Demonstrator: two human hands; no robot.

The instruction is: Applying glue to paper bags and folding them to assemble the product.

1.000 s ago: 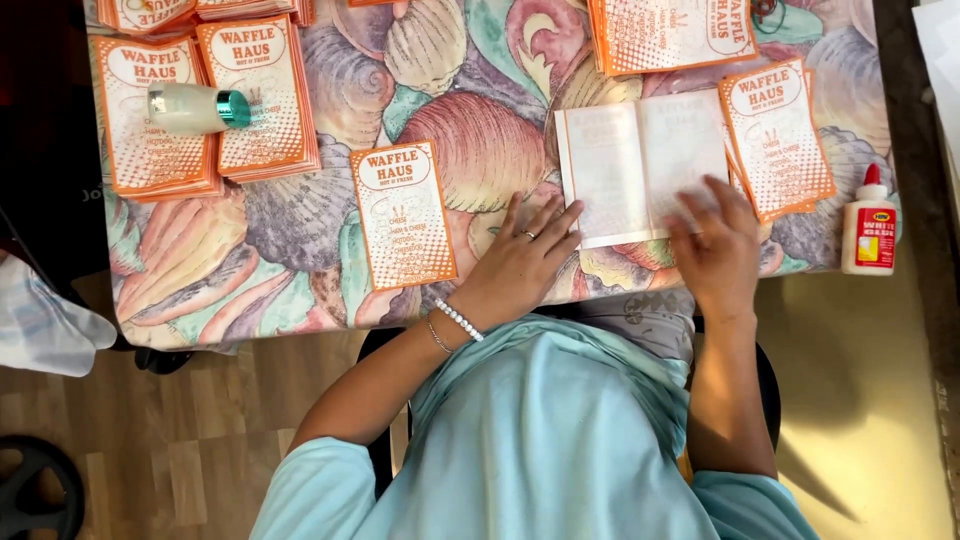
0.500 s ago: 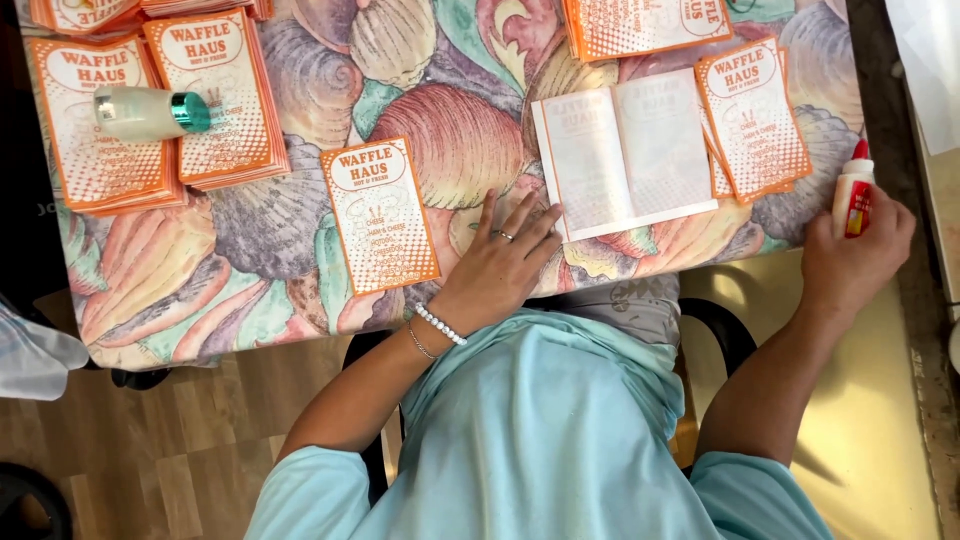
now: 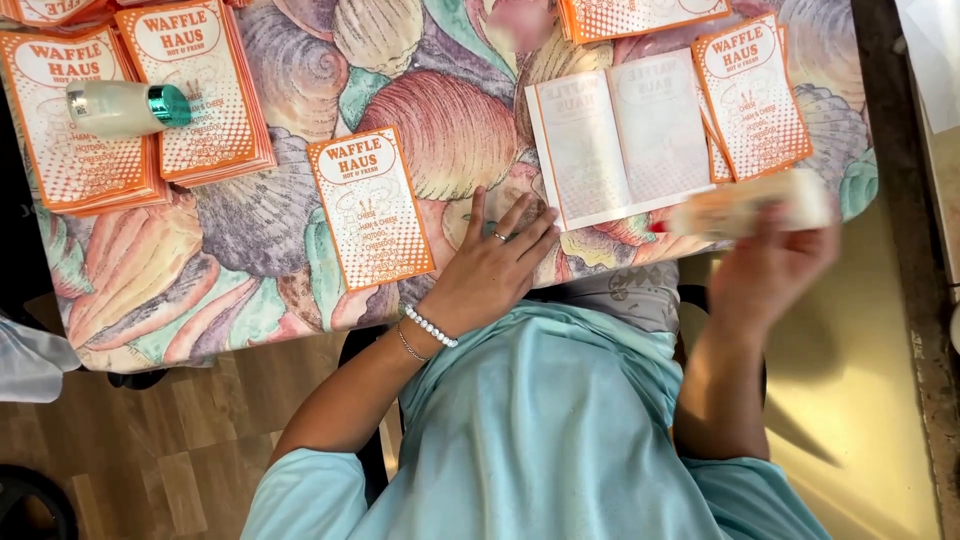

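- While the right hand (image 3: 770, 265) moves, blurred, its fingers grip a glue bottle (image 3: 745, 210) over the tabletop (image 3: 250, 270) edge, just below the open booklet (image 3: 620, 135).
- Left hand (image 3: 490, 270) lies flat, fingers spread, holding nothing.
- Risk: the unpinned booklet may slide; glue may drip onto the nearby orange booklet (image 3: 372, 208).

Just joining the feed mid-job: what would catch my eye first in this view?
The right hand stands out first, holding a motion-blurred glue bottle sideways at the table's near edge, just below an open booklet. The left hand lies flat on the shell-patterned tablecloth beside a single orange leaflet. At far left, a pale bottle with a teal cap lies across stacks of orange leaflets.
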